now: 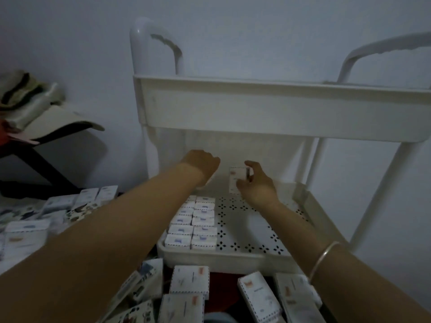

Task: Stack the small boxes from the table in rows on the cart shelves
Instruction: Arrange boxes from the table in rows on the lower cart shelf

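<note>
**Middle shelf: one box in right hand, left grip unreadable**

Reaches both hands into the middle shelf of the white cart, under the top shelf.

Pinches the held box upright in the right hand, thumb over its top and fingers curled at its right edge. Position: over the back of the shelf floor, just right of the stacked rows. Contact between box and floor: cannot tell.

Keeps the left hand at the back left of the same shelf, knuckles up, fingers curled down and hidden behind the hand. Something pale just under the wrist, too blurred to name. Grip on anything: cannot tell.

Stacked boxes: two columns side by side on the left part of the shelf floor, running front to back and touching, front pair against the front rim. Bare perforated floor to their right.

Loose boxes heaped below and in front of the shelf, at mixed angles. More boxes on the worktop at left, over a patterned cover.

Silver bangle on the right forearm. Dark-legged chair with pale fabric on it at far left, near the wall.
</note>
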`<action>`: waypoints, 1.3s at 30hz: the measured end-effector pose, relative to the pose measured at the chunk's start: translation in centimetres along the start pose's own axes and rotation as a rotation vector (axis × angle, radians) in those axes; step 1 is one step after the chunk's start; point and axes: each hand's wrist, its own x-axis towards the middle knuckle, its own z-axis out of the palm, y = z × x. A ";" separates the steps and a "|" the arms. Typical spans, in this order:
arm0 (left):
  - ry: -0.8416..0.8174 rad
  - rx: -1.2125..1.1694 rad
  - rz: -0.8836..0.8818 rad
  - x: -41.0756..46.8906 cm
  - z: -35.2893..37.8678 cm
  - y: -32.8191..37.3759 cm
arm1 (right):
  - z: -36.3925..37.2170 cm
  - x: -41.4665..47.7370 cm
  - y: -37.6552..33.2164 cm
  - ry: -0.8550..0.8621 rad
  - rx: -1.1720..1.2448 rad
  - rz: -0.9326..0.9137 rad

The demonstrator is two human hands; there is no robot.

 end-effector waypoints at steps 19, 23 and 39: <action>-0.503 -0.013 -0.108 1.2 3.5 0.4 | 4.8 1.9 0.4 -0.485 0.002 -0.020; -0.444 0.011 -0.048 0.2 1.9 0.9 | 4.8 1.5 0.4 -0.549 -0.062 -0.012; -0.003 -0.661 0.446 -15.5 0.0 12.3 | -6.2 -9.1 1.8 -0.339 -0.372 -0.296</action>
